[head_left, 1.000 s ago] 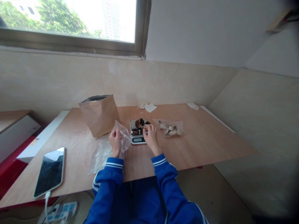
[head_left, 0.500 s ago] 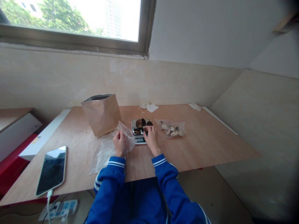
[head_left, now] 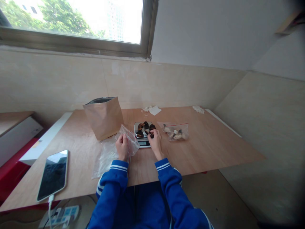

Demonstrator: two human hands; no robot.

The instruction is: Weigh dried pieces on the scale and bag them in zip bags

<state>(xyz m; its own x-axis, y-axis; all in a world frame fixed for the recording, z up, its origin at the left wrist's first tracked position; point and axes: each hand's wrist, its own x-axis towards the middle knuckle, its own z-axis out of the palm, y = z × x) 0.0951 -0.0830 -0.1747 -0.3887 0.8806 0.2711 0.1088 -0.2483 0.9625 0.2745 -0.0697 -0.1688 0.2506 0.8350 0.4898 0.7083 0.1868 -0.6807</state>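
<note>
My left hand [head_left: 122, 147] is closed on the edge of a clear plastic bag [head_left: 130, 140], which stands up crumpled beside the scale. Just right of it, a small kitchen scale [head_left: 144, 143] with a dark display carries several dark brown, dried-looking curved pieces [head_left: 141, 126]; their exact kind I cannot make out. My right hand [head_left: 156, 143] reaches over the scale's right side, thumb and fingers pinched around one dark brown piece [head_left: 151, 133] at the plate. That piece is partly hidden by my fingers. More clear plastic [head_left: 105, 159] lies flat under and left of my left hand.
A brown paper pouch [head_left: 105, 119] stands with its top gaping behind my left hand. Zip bags with pale pieces [head_left: 178, 133] lie right of the scale. A tablet [head_left: 53, 175] with a white cable is at the left. Paper scraps [head_left: 154, 110] lie at the back.
My right hand's fingers have drawn slightly back and pinched closer around a dark piece on the scale. My left hand keeps its hold on the bag.
</note>
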